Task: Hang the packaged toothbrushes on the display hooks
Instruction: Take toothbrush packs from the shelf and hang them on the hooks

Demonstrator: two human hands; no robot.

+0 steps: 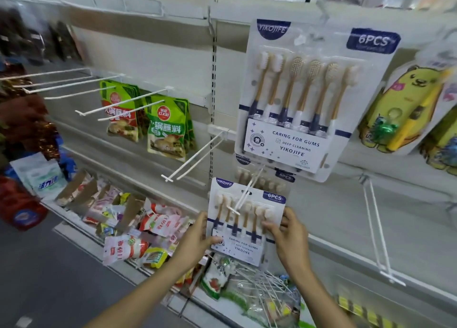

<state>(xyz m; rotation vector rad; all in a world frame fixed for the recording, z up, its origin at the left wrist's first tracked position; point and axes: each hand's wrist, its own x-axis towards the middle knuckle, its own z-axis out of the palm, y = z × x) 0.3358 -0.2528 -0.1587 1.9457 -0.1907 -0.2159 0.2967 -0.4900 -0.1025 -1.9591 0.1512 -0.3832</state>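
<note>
Head view: a six-piece toothbrush pack (243, 219) is held against a white display hook (243, 195), low on the shelving. Its left edge is gripped by the left hand (197, 236), its right edge by the right hand (286, 233). A larger identical pack (306, 100) is hung above.

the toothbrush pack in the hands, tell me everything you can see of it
The held toothbrush pack is a white card under a clear blister, with navy corners reading YIKOJIFE and 6PCS, and CARING FOR GUMS on a lower panel. Its brushes stand upright, pale heads up, with tan and navy or white handles. It is upright, slightly tilted. The left hand grips its left edge, the right hand its right edge. A white display hook crosses its upper front, in front of another pack behind.
</note>
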